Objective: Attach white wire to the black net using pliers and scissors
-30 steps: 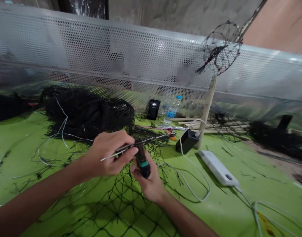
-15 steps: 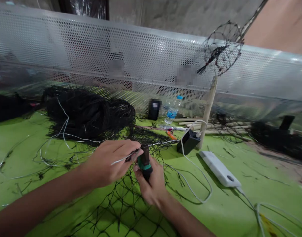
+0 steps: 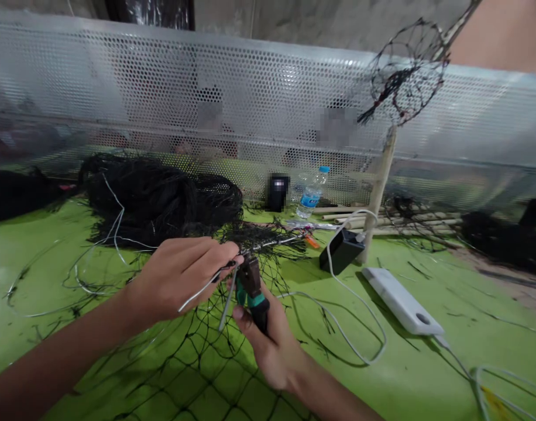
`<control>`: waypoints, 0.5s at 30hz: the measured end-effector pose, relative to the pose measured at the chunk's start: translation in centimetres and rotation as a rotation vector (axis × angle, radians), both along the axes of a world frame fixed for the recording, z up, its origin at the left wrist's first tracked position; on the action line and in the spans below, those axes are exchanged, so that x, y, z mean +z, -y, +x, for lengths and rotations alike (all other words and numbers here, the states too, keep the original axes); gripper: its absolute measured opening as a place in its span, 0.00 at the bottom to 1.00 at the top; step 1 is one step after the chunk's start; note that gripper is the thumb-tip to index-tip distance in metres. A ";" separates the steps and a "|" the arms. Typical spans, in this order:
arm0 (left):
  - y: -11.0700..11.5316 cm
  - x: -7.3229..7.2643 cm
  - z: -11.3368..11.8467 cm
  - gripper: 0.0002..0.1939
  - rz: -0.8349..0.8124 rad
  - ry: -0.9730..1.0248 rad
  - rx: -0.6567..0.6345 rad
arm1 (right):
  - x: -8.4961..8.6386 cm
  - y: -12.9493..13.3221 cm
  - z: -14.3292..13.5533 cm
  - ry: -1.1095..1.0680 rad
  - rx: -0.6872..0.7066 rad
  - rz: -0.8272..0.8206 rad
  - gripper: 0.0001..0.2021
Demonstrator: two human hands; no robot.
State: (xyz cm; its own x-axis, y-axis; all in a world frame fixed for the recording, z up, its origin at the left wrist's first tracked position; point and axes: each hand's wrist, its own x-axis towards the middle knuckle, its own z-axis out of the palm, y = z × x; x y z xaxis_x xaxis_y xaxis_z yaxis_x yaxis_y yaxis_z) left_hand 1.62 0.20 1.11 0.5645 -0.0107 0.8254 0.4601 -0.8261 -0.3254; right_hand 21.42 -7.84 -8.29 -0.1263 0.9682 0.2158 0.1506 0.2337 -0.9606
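Note:
Near the middle, my left hand (image 3: 184, 272) pinches a silver wire (image 3: 198, 297) together with the edge of a black net (image 3: 224, 374). One wire end sticks out below its fingertips toward the lower left. My right hand (image 3: 277, 348) grips pliers (image 3: 256, 298) with black and green handles, their dark jaws pointing up beside my left fingertips. A second short wire end (image 3: 226, 305) slants down just left of the pliers. From the jaws, a wire-stiffened net edge (image 3: 274, 241) runs off to the right. Whether the jaws bite on the wire cannot be made out.
A heap of black netting (image 3: 158, 199) lies at the back left. Behind stand a water bottle (image 3: 312, 193) and a perforated metal panel (image 3: 268, 88). At right are a black box (image 3: 342, 250), an upright wooden stick (image 3: 382, 181), a white power bank (image 3: 402, 301) and cables.
The pliers have shifted slightly down, and a short wire end now slants down beside them. My left hand has moved a little left, still pinching the wire. The camera view has shifted slightly.

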 end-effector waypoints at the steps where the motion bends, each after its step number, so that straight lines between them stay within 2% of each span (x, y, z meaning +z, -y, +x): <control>1: 0.2 0.0 0.0 0.05 -0.006 0.004 -0.005 | -0.1 0.0 0.0 0.005 -0.008 0.004 0.21; 6: 1.4 0.2 0.7 0.03 -0.129 0.057 -0.031 | -0.2 -0.1 0.1 0.040 -0.086 0.082 0.22; 9: 2.0 0.7 1.4 0.06 -0.231 0.097 -0.028 | -0.2 -0.2 0.1 0.049 -0.119 0.129 0.23; 15: 2.4 1.0 1.6 0.11 -0.344 0.120 0.048 | -0.6 0.0 0.1 0.044 -0.177 0.098 0.15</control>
State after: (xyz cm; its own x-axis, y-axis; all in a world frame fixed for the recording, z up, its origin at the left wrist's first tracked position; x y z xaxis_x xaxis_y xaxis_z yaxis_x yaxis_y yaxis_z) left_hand 3.26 -2.21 2.09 0.4570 0.3032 0.8362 0.5188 -0.8545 0.0263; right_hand 21.55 -7.82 -8.90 0.0322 0.9507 0.3084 0.2386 0.2923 -0.9261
